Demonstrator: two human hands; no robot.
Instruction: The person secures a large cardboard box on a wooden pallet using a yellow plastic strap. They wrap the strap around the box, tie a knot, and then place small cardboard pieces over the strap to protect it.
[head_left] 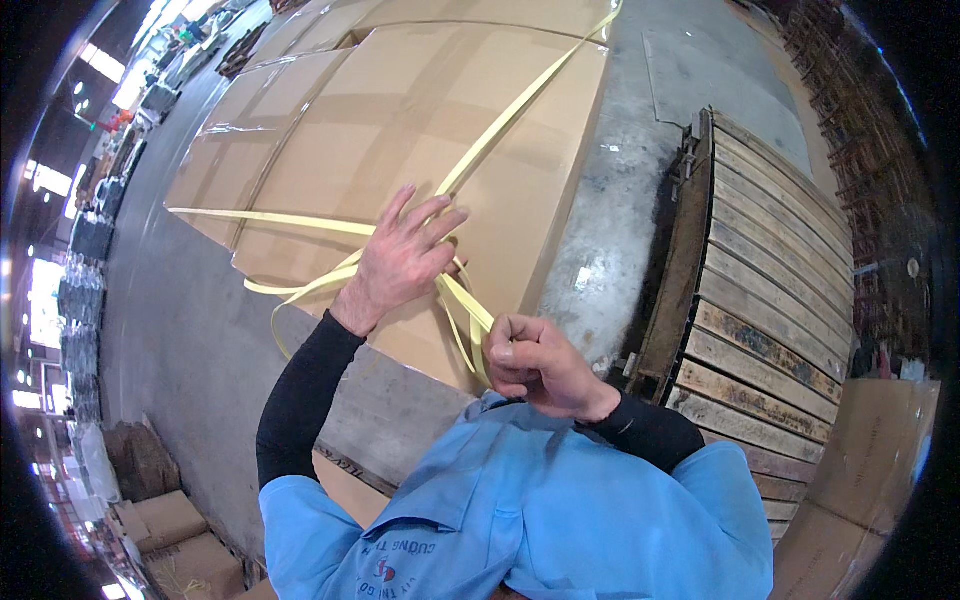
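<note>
Flat yellow packing straps (pixel 525 98) run across a large brown cardboard box (pixel 420 110) and meet under my left hand (pixel 405 252). That hand lies over the crossing with its fingers stretched apart; its palm hides how the straps join. Closer to my body, my right hand (pixel 540 365) is closed on the strap, which stretches from the crossing to its fingers. Loose strap loops hang beside both hands, over the box's near edge.
A slatted wooden platform (pixel 765 290) with a metal frame stands to the right across the concrete floor (pixel 590 260). More cardboard boxes (pixel 185 545) lie at the lower left, and a tall carton (pixel 870 460) stands at the lower right. Racks line the far right.
</note>
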